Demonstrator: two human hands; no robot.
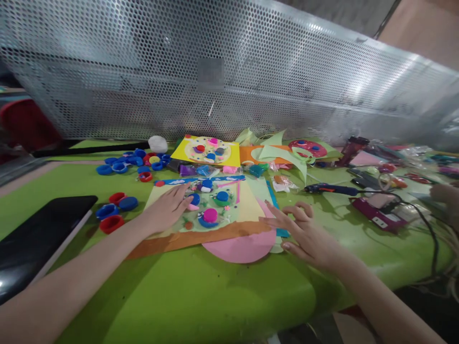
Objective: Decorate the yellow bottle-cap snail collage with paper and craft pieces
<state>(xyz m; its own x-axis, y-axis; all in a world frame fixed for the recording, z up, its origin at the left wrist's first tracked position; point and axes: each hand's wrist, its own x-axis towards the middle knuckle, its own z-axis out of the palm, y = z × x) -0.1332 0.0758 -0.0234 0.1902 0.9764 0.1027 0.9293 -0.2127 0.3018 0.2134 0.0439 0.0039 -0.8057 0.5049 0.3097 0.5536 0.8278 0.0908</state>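
A paper collage [251, 210] with blue and pink bottle caps lies on the green table, its front edge lined with brown paper. My left hand [167, 210] rests on its left part, fingers spread, the tips beside a blue cap [194, 199]. Over the right edge of the collage is my right hand [301, 229], its index finger stretched out and nothing in it. A pink paper circle [242, 248] sticks out from under the collage, with blue paper [273, 196] showing at the right.
Blue and red caps [112, 223] and a black phone [39, 239] lie at the left. Behind stands a yellow collage [232, 154] before a perforated metal panel [229, 57]. A glue gun [332, 189], a power strip [378, 216] and cables are at the right, near another person's hand [444, 198].
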